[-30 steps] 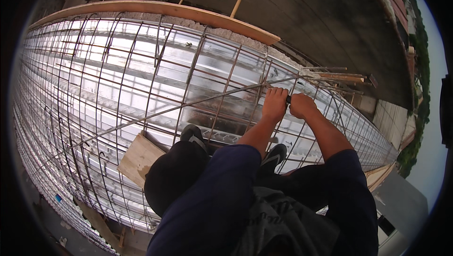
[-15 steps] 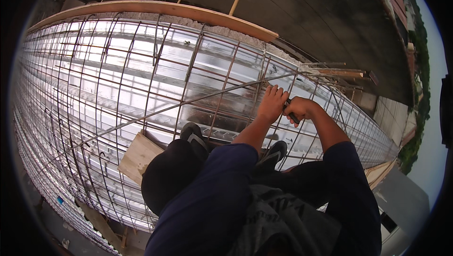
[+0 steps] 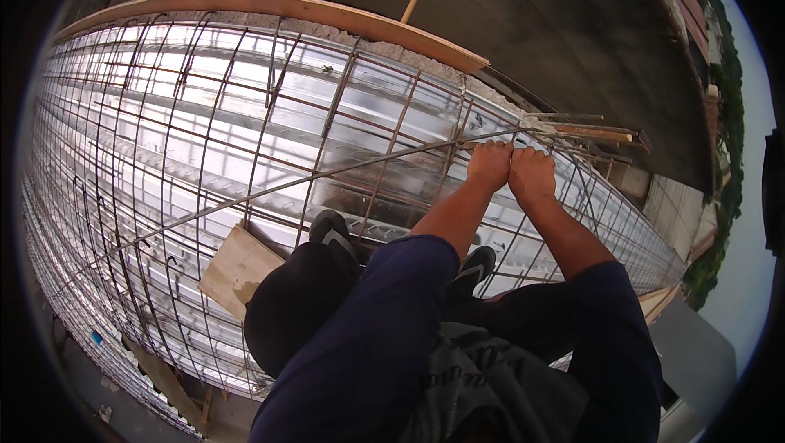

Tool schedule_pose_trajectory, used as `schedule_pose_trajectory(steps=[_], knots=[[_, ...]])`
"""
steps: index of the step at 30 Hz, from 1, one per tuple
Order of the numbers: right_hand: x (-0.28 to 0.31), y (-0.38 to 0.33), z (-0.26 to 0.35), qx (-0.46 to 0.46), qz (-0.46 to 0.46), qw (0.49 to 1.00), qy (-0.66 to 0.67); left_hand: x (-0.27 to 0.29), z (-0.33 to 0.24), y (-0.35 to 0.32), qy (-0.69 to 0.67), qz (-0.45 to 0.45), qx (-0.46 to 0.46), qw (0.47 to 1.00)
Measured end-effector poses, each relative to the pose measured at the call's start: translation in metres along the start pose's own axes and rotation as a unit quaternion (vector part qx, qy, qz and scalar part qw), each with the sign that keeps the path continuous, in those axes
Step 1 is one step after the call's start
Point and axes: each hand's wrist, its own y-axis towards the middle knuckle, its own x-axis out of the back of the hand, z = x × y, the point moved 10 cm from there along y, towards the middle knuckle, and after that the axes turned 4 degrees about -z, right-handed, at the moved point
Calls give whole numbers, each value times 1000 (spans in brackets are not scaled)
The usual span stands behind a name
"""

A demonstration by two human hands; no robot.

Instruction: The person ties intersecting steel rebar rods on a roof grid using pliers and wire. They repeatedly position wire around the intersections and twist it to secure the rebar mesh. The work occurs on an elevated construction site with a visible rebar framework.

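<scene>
A rusty brown steel rebar grid [image 3: 245, 157] is laid over shiny corrugated metal decking [image 3: 384, 108], bordered by a pale wooden edge board [image 3: 327, 14]. A long thin ribbed steel bar [image 3: 343, 169] is run diagonally across the grid. Its far end is gripped by the left hand [image 3: 489, 163] and right hand [image 3: 531, 172], closed side by side, arms outstretched; a tool between them cannot be made out. A flat plywood offcut [image 3: 237, 267] lies near the dark shoes [image 3: 331, 230].

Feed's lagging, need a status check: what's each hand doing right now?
Left hand: closed on the long rebar.
Right hand: closed on the same bar, touching the left.
</scene>
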Motion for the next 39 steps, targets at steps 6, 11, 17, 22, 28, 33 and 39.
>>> schedule_pose_trajectory(steps=[6,11,17,22,28,33,39], knots=[[-53,-18,-6,-27,133,978,160,-14,-15,-24,67,12,-32,997],[-58,-49,29,-111,458,735,488,12,-18,-59,55,-107,-142,982],[-72,-69,39,-192,469,580,638,13,-24,-63,92,-55,-183,977],[33,-35,11,-16,-33,993,116,13,-18,-34,68,-2,-100,993],[-10,-37,6,-36,212,955,204,17,-26,-42,111,-32,-118,986],[-45,-39,17,-52,393,846,358,43,-15,-69,81,-117,-146,979],[-49,-67,36,-160,527,495,672,62,-14,-80,4,-154,-108,982]])
